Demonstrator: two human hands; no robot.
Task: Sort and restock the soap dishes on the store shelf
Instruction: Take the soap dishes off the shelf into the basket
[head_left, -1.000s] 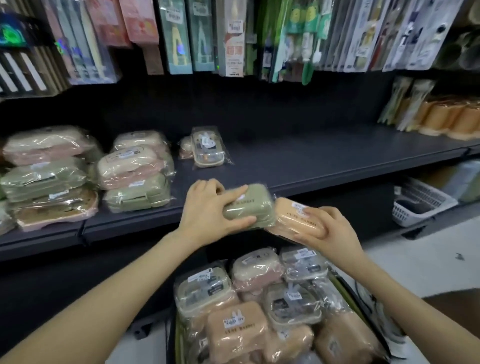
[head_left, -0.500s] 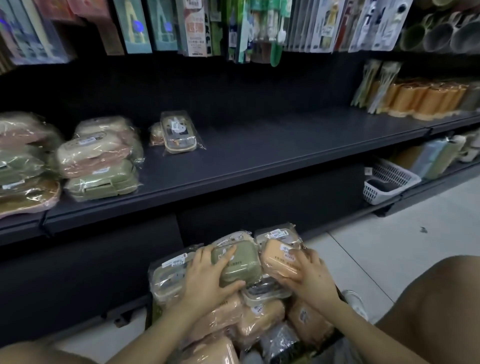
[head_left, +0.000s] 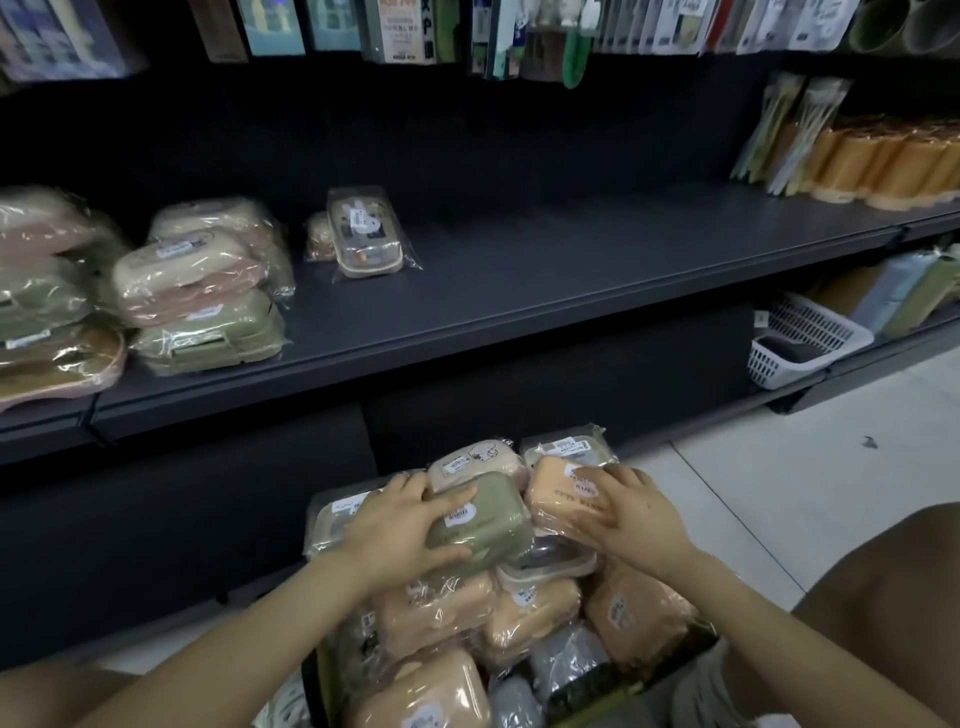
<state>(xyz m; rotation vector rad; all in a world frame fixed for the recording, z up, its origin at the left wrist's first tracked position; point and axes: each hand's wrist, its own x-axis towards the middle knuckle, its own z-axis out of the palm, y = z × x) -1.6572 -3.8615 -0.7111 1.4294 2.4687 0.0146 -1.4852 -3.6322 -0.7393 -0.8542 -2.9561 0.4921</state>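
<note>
My left hand (head_left: 397, 530) grips a green wrapped soap dish (head_left: 488, 525) over a heap of wrapped soap dishes (head_left: 467, 618) in a bag low in the middle. Beside it, my right hand (head_left: 631, 512) holds an orange wrapped soap dish (head_left: 558, 501). Both dishes rest on or just above the heap. On the dark shelf (head_left: 519, 291), stacked pink and green soap dishes (head_left: 202, 291) stand at the left. A single clear-lidded dish (head_left: 366, 234) leans upright further back.
More stacked dishes (head_left: 47, 291) sit at the far left of the shelf. Orange cups (head_left: 893, 161) stand at the shelf's right end. A white basket (head_left: 805, 345) is on the lower shelf at right. Packaged goods (head_left: 405, 26) hang above. My knee (head_left: 893, 597) is at the lower right.
Both hands came down from shelf height to the heap in the bag, still holding the green and orange dishes. The view dropped and shifted right.
</note>
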